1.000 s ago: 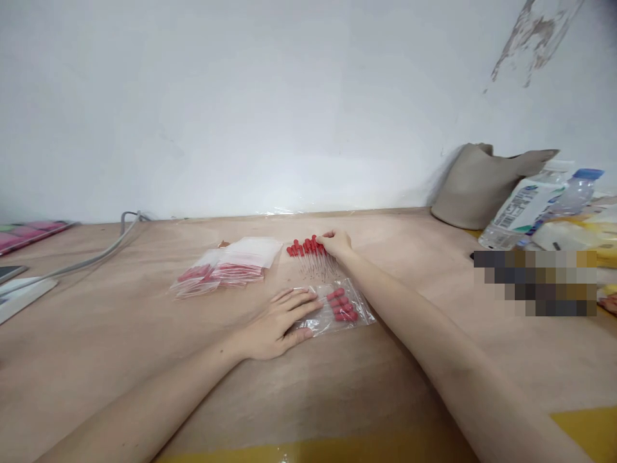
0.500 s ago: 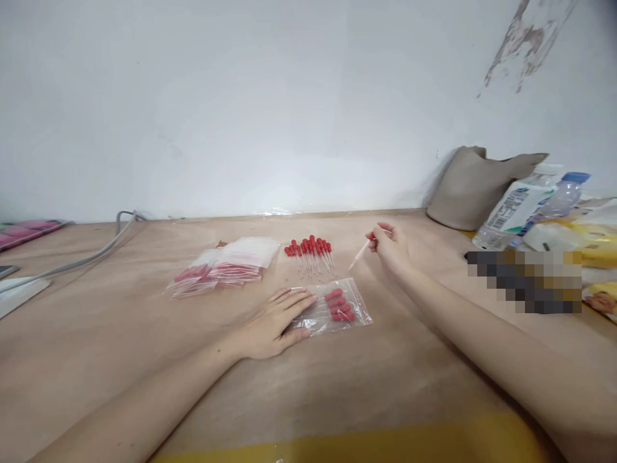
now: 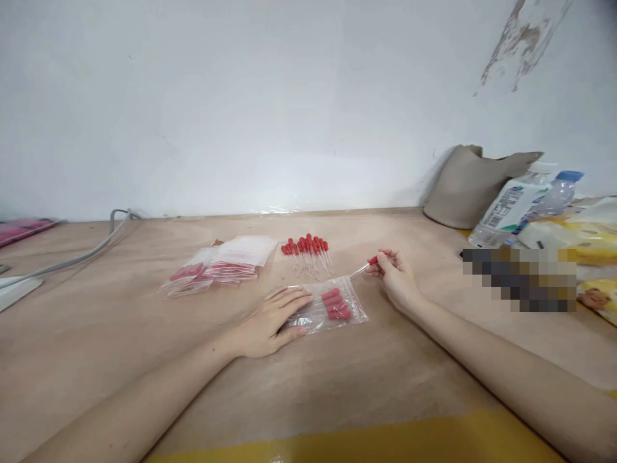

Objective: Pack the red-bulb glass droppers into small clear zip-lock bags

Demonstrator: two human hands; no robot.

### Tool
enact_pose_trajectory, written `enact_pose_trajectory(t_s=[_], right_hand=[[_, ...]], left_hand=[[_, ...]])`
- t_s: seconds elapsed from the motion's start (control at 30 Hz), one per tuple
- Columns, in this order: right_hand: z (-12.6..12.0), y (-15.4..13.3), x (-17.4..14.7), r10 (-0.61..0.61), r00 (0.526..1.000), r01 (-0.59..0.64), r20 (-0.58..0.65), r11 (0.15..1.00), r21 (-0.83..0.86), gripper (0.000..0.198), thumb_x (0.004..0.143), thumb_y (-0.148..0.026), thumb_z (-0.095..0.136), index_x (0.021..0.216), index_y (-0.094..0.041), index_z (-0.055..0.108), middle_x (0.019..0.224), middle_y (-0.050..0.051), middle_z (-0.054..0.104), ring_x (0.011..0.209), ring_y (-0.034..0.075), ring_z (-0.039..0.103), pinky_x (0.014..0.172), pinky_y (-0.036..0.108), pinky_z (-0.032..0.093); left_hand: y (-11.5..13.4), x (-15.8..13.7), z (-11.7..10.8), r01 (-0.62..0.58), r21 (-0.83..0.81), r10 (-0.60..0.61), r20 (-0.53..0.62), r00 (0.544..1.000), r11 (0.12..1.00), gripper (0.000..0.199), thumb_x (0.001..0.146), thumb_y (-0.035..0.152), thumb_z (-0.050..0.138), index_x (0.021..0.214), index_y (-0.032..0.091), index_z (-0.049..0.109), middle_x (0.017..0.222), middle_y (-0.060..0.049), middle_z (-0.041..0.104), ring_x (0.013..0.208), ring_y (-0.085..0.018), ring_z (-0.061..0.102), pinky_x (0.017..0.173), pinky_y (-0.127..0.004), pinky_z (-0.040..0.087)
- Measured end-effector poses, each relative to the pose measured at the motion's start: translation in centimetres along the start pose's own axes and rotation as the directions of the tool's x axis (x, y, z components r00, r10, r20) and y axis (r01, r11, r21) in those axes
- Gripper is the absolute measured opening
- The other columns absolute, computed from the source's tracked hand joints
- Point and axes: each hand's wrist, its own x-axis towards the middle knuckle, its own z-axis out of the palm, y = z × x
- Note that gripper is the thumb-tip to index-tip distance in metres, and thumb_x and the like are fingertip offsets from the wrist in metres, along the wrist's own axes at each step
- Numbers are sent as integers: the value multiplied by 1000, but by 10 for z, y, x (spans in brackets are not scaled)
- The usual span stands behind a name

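Observation:
My left hand (image 3: 274, 318) lies flat with fingers spread on the left end of a clear zip bag (image 3: 357, 308). Inside the bag several red-bulbed droppers (image 3: 336, 303) lie side by side, bulbs to the right. My right hand (image 3: 393, 273) pinches another dropper (image 3: 373, 260) by its red bulb. Its clear tip points down and left, at the bag's upper right corner; whether it has entered the opening I cannot tell. Beyond the bag is a loose group of droppers (image 3: 308, 244), bulbs toward the wall.
Left of the loose droppers lies a stack of zip bags (image 3: 248, 251), some with red bulbs inside. A grey cable (image 3: 91, 252) runs along the far left. At the right stand a grey-brown container (image 3: 463, 190), plastic bottles (image 3: 511, 209) and yellow packages (image 3: 598, 238). A white wall closes the back.
My right hand has come down and closer to me with the dropper, bringing its tip to the bag's right corner. My left hand has stayed on the bag. The view has shifted slightly.

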Motion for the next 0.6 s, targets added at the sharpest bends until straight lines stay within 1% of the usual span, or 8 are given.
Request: enact_pose_trajectory(t_s=[0.13,0.3,0.37,0.43,0.5,0.53,0.6], right_hand=[[1,3,-6,57,996,-58,72,998,25,39,62,-40,68,85,-22,43,64,-6,60,53,10,59,55,25,49],[-2,4,-11,26,995,-28,96,999,25,35,65,-39,68,84,-22,44,63,-7,59,50,8,57,51,22,48],[-2,2,-12,42,994,-46,100,998,34,33,67,-36,67,85,-22,43,64,-7,60,51,9,58,52,23,49],[-3,0,-11,87,991,-93,106,995,47,30,70,-32,65,85,-22,42,66,-6,60,53,10,60,55,24,51],[-5,-2,-10,161,979,-168,122,985,48,25,72,-26,64,84,-22,42,69,-4,62,58,10,62,61,26,53],[-7,-3,-9,210,967,-217,141,975,35,21,73,-23,63,83,-21,44,70,-2,62,60,10,63,64,26,53],[-12,-4,-6,314,928,-315,203,949,-25,16,74,-18,62,80,-19,47,73,1,64,65,10,64,69,25,53]], left_hand=[[1,0,0,1,-4,-1,0,1000,1000,49,92,41,39,136,22,29,140,-7,36,129,-22,30,109,-44,21],[1,0,-1,4,2,-4,-1,1000,1000,50,92,42,38,137,22,30,139,-7,36,129,-22,30,109,-44,22],[1,0,-2,2,7,-2,4,1000,1000,50,92,42,38,137,22,29,140,-7,36,130,-22,30,109,-44,21],[1,0,-2,7,10,-7,12,1000,1000,51,92,42,38,138,22,27,140,-7,35,130,-22,29,109,-44,20],[1,0,-2,14,11,-14,17,1000,1000,52,92,42,38,139,22,25,141,-8,34,131,-22,28,109,-44,20],[1,0,-2,15,11,-15,19,1000,1000,52,92,42,37,139,22,24,141,-8,33,131,-22,27,109,-44,20],[2,0,-2,12,10,-12,17,1000,1000,52,92,42,37,139,23,23,142,-7,33,131,-22,27,108,-44,21]])
